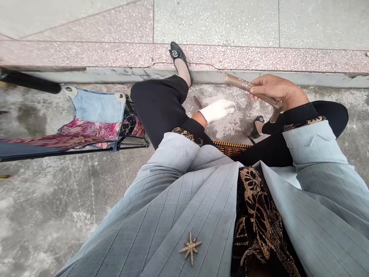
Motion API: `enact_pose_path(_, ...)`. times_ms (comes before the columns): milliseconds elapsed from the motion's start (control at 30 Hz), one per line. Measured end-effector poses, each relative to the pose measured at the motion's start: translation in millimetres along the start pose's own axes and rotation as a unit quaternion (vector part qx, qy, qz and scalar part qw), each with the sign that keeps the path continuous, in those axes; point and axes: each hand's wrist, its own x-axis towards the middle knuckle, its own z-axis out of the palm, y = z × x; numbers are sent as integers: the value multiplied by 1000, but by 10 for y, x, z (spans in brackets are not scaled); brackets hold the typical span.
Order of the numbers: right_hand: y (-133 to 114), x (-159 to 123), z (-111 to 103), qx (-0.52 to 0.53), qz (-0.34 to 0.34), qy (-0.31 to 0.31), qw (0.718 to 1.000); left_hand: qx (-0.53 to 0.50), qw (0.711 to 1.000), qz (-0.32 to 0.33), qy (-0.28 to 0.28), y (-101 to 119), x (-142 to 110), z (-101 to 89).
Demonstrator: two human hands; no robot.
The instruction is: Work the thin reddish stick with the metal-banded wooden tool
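The hands (218,110) have room over the floor (236,130) between the legs (161,105), with a step (115,77) blocking ahead.

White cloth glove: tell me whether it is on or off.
On: the white cloth glove covers the left hand down to the wrist; the right hand is bare.

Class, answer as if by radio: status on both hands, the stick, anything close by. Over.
Right hand bare, gripping brown stick. Left hand white-gloved, its grip unclear. Dark brown piece close to left hand.
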Motion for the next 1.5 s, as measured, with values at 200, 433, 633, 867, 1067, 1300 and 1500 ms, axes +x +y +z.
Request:
enact_pose_path(200,32,309,339,-177,57,33,982,-16,999,1,33,4,-8,110)
enact_pose_path(433,-6,363,572,-319,39,-122,939,24,999,0,47,-47,-12,89)
enact_pose_path(633,-47,192,460,-171,-28,-278,945,15,999,10,39,0,-48,-79)
enact_pose_path(867,-58,-11,81,-30,-57,-152,986,-106,994,-37,13,-5,-17,-92)
enact_pose_path(1067,97,135,96,-8,8,58,998,-135,991,7,1,40,-8,14)
enact_pose_path(1300,81,387,371,-225,53,18,973,-63,998,2,9,110,-29,22)
enact_pose_path(1500,45,268,354,-212,-24,-247,945,-71,997,-27,24,139,-103,-66)
